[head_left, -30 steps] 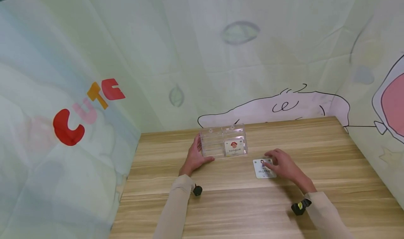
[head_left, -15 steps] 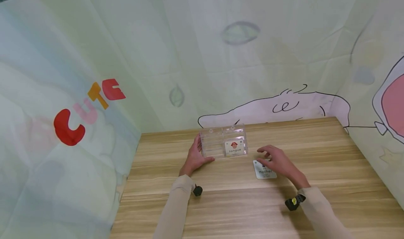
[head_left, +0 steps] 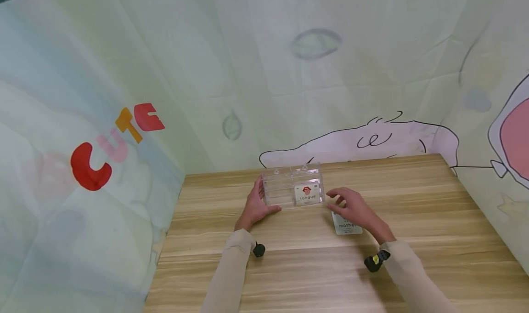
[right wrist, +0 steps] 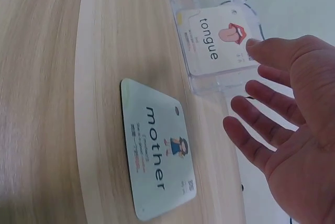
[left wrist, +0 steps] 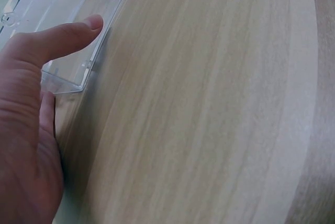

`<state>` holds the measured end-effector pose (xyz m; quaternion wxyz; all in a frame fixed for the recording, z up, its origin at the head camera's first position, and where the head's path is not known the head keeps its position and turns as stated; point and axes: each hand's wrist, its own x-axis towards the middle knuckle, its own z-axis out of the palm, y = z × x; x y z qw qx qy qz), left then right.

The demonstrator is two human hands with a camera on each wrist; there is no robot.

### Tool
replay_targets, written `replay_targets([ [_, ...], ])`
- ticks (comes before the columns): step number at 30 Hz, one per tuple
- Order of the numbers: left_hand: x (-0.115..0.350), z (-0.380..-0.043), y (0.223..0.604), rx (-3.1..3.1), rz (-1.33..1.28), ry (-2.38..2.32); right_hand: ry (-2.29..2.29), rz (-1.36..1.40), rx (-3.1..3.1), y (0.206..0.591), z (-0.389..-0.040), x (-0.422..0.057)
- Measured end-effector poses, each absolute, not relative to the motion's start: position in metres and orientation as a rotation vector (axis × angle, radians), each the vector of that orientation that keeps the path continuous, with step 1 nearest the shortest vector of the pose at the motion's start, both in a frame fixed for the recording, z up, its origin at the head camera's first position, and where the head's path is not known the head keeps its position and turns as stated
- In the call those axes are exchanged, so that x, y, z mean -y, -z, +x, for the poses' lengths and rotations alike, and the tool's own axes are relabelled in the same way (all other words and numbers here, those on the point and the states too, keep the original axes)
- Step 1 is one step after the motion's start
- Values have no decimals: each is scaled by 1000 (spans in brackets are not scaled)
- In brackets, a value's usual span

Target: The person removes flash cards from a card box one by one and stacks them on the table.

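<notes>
In the head view, a clear plastic card box [head_left: 278, 184] stands tilted near the back of the table. My left hand [head_left: 254, 208] grips its left end; in the left wrist view the thumb [left wrist: 70, 38] lies across the front. A card printed "tongue" [head_left: 307, 196] sits in the right-hand compartment. My right hand [head_left: 354, 207] is just right of the box, fingers loosely bent and holding nothing. Below it a card marked "mother" [right wrist: 157, 148] lies on the table, partly covered by the hand in the head view. Whether it is one card or a stack, I cannot tell.
The wooden table [head_left: 306, 276] meets a printed cloth backdrop [head_left: 231, 74] behind the box and along both sides. A black wrist camera [head_left: 259, 250] is on the left wrist, and another black device [head_left: 375, 261] is on the right.
My right hand has moved left from over the "mother" card to beside the box's right end. The left hand, the box and both cards stay in place.
</notes>
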<state>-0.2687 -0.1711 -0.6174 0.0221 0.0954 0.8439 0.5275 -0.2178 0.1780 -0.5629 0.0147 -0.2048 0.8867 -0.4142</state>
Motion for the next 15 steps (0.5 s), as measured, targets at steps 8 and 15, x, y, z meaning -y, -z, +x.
replay_targets([
  [8,171,-267,617,-2600,288,-1668,1354,-607,-2710,566,-223,-167],
  [15,170,-266,616,-2599,279,-1682,1418,-613,-2693,565,-229,-159],
])
